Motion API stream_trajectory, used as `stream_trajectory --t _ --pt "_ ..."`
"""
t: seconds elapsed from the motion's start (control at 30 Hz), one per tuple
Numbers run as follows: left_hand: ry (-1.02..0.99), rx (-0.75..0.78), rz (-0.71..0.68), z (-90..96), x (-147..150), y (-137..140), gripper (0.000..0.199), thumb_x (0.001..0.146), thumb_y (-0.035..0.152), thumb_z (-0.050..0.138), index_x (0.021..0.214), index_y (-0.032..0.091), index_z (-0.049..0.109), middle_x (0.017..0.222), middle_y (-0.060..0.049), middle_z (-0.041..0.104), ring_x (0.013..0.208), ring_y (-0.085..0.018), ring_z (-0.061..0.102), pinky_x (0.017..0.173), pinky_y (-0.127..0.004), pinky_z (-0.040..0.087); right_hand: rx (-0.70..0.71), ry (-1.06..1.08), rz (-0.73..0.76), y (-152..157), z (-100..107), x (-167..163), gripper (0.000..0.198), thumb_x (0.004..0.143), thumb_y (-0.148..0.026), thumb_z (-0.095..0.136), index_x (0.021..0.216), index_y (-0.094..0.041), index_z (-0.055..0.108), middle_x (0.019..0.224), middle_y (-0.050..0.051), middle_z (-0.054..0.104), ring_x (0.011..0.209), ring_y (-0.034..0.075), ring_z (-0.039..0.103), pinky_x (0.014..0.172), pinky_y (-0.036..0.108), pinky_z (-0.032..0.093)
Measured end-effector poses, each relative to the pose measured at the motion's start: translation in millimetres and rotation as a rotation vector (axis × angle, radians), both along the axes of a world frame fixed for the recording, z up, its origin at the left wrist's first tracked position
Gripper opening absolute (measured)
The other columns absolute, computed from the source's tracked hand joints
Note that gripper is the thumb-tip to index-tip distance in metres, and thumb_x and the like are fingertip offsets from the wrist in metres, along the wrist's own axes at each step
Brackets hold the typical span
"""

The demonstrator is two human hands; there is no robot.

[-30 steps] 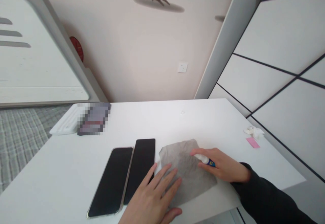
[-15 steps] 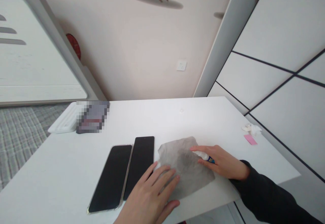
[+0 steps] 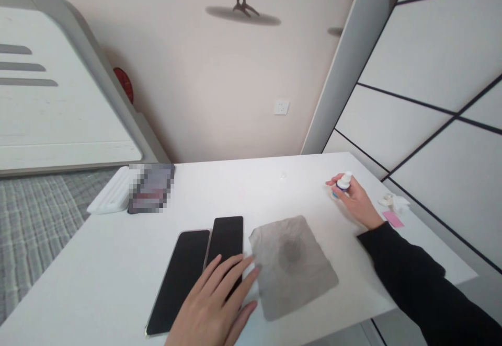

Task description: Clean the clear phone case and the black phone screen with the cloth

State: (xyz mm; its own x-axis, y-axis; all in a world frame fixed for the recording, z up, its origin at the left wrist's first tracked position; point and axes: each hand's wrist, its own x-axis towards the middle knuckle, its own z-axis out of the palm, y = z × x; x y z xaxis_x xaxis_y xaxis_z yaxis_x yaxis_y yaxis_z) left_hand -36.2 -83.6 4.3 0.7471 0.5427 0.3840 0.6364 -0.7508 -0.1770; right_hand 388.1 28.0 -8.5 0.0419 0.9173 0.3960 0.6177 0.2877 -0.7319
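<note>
1. bottle [image 3: 344, 183]: small, white cap, blue label, upright near the desk's [image 3: 98, 262] right edge toward the far right corner, its base at or just above the top; cannot tell which.
2. right hand [image 3: 356, 202]: fingers curled round the bottle, thumb and forefinger closed on it below the cap; dark sleeve [image 3: 415, 278] runs back off the near right corner.
3. cloth [image 3: 292, 265]: grey, flat near the near edge, a darker damp spot in its middle, well apart from the bottle.
4. left hand [image 3: 214, 304]: open and flat, gripping nothing; fingertips lie on the right phone [image 3: 226, 241] and reach the cloth's left edge.
5. left phone [image 3: 180, 278]: dark screen up, just beside the right phone, both left of the cloth.
6. tissue [image 3: 394, 201] and pink slip [image 3: 392, 219]: at the right edge, just past the right hand.
7. white tray [image 3: 112, 197] and dark pack [image 3: 151, 188]: at the far left corner, touching.
</note>
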Motion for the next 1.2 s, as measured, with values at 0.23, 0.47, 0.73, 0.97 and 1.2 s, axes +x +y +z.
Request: stream_trajectory --t 0.23,0.47,0.73,0.97,1.2 --pt "-0.059 0.086 0.113 -16.8 -40.3 -1.7 0.041 0.104 0.043 0.050 0.137 0.025 0.065 0.145 -0.003 0.064 0.127 -0.026 0.064 0.103 -0.045 0.056 0.047 0.127 -0.129 34.5 -37.3 23.3 0.046 0.091 -0.056 0.067 0.118 -0.023 0.050 0.111 0.010 0.072 0.100 0.024 0.070 0.092 0.044 0.057" --pt "-0.068 0.149 0.124 -14.3 -44.2 -10.6 0.037 0.105 0.037 0.046 0.132 0.024 0.068 0.142 -0.005 0.066 0.122 -0.026 0.066 0.095 -0.045 0.058 0.228 0.075 -0.350 3.9 -28.3 18.1 0.071 0.082 -0.056 0.077 0.135 -0.026 0.041 0.139 0.014 0.055 0.125 0.030 0.060 0.109 0.058 0.047" --pt "-0.046 0.173 0.198 -23.6 -25.7 -31.8 0.045 0.102 0.042 0.051 0.142 0.026 0.061 0.139 -0.003 0.069 0.120 -0.028 0.065 0.095 -0.043 0.055 0.129 -0.245 0.080 -56.3 -6.4 -60.3 0.031 0.095 -0.045 0.070 0.120 -0.027 0.066 0.120 0.009 0.069 0.117 0.031 0.064 0.108 0.052 0.049" --pt "-0.105 0.108 0.373 -33.2 -22.2 -34.3 0.072 0.091 0.062 0.062 0.142 0.011 0.059 0.145 -0.015 0.063 0.125 -0.035 0.059 0.103 -0.049 0.046 -0.137 -0.368 0.534 -28.3 3.1 -115.5 0.082 0.067 -0.068 0.088 0.132 -0.024 0.063 0.154 0.014 0.052 0.145 0.036 0.045 0.120 0.054 0.038" --pt "-0.107 0.028 0.436 -31.6 -8.2 -24.0 0.083 0.079 0.073 0.071 0.131 0.008 0.061 0.153 -0.026 0.052 0.142 -0.042 0.047 0.112 -0.060 0.037 -0.254 -0.276 0.548 -23.6 16.5 -112.1 0.046 0.092 -0.057 0.072 0.071 -0.021 0.051 0.097 0.003 0.068 0.089 0.020 0.064 0.080 0.032 0.051"
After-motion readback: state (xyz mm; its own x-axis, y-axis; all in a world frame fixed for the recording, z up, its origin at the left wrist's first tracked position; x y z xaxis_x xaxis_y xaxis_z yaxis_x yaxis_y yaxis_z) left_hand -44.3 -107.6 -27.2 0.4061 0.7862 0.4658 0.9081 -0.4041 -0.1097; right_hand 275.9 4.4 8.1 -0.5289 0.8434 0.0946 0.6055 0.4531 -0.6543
